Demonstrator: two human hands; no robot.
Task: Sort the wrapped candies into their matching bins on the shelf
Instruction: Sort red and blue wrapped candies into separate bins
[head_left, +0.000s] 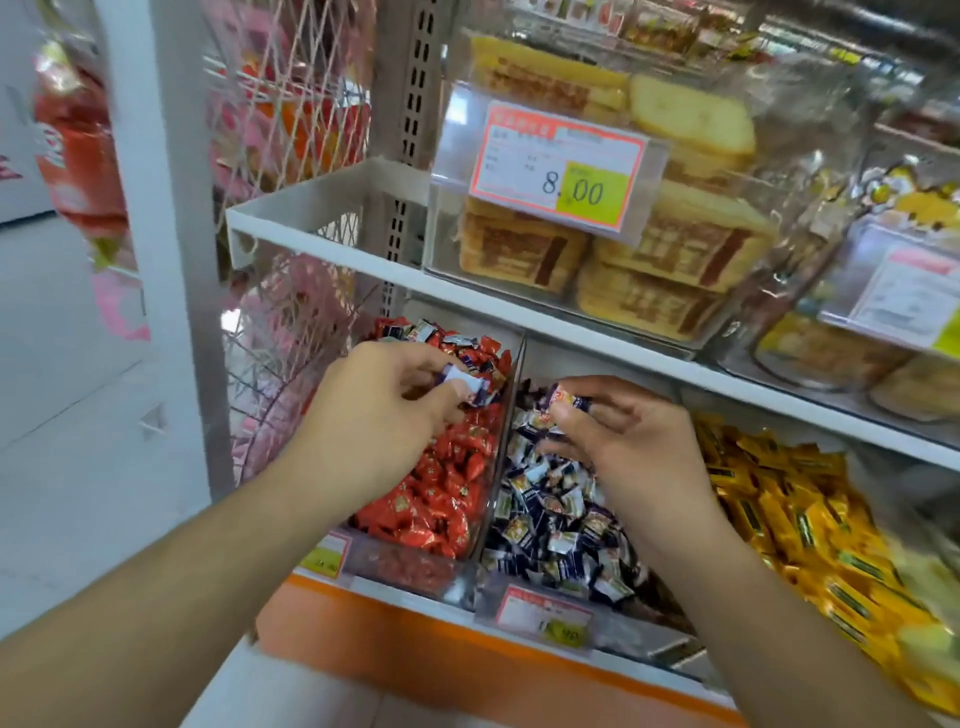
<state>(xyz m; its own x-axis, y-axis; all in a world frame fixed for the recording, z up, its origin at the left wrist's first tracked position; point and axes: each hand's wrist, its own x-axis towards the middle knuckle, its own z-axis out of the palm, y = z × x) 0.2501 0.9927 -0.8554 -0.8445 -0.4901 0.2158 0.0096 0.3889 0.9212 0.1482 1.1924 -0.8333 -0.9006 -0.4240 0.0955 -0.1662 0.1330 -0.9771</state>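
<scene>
We have a blue-and-white candy pinched in the fingertips of our left hand, held above the red bin, where it does not belong; more of its kind show among the red candies at the back of that bin. Our right hand pinches a second wrapped candy between thumb and forefinger over the dark-blue bin, the other fingers curled loosely. The clear divider between the two bins stands just beside both hands, and that is where we see the main risk: a candy let go too early on the crossing could fall back into the red heap or catch on the divider's edge. Slick wrappers held only by a tip could also slip. Further right, the yellow candies lie heaped close to our right wrist, so a careless sweep could knock some across. The picture is blurred, so we cannot read the wrappers to confirm the match.
</scene>
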